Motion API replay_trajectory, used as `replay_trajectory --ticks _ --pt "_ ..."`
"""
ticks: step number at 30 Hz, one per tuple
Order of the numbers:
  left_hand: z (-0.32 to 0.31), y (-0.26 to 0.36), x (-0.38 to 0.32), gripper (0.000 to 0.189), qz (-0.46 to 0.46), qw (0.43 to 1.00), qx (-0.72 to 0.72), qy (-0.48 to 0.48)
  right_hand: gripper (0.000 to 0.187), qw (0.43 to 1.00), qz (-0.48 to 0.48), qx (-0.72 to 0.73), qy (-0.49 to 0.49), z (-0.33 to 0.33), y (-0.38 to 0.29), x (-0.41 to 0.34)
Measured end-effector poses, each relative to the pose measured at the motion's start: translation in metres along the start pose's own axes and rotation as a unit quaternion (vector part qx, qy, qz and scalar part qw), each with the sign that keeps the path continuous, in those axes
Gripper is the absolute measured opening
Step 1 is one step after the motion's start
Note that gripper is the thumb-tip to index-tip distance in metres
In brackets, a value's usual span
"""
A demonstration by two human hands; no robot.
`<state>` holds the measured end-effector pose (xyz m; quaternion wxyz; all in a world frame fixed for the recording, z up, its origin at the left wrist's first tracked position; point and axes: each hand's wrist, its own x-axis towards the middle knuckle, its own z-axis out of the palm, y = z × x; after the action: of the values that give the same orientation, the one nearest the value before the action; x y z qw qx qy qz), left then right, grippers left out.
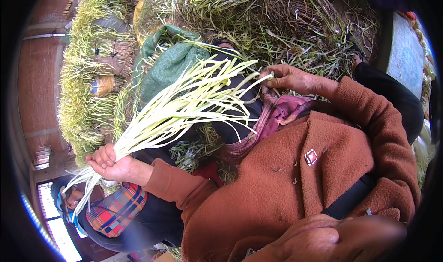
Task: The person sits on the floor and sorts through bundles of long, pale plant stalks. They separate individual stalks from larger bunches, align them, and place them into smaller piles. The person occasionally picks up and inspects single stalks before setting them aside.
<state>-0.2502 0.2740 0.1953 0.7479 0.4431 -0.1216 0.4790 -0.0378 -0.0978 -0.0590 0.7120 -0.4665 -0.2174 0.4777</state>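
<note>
In my left hand [112, 163], which is closed in a fist, is a bundle of long, flat, pale yellow-green leaves [180, 106] that look like blanched chives. Their loose ends fan out toward my right side, and a short tail sticks out behind the fist. With thumb and fingertips my right hand [289, 79] pinches the end of a pale leaf [259, 81] at the edge of the fan. Beneath that hand a pink checked cloth [273, 115] lies across my lap. Beyond the bundle slumps a green woven sack [169, 71].
Bundled greens [83, 106] form a long row along the left. A heap of loose leaves and dry stalks [277, 20] covers the ground ahead. Close on my left is another person in a plaid garment [116, 210]. A pale block-like surface [405, 54] stands at the right.
</note>
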Motion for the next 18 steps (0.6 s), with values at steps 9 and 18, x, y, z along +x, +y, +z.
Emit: replay_trajectory --ticks 9,18 --pt "-0.009 0.007 0.002 0.011 -0.029 0.999 -0.012 -0.023 0.045 0.988 0.068 0.100 -0.094 0.047 -0.037 -0.015" --pt "-0.014 0.012 0.000 0.018 -0.063 0.997 0.027 0.031 0.046 0.899 -0.023 -0.426 0.097 0.009 -0.031 -0.008"
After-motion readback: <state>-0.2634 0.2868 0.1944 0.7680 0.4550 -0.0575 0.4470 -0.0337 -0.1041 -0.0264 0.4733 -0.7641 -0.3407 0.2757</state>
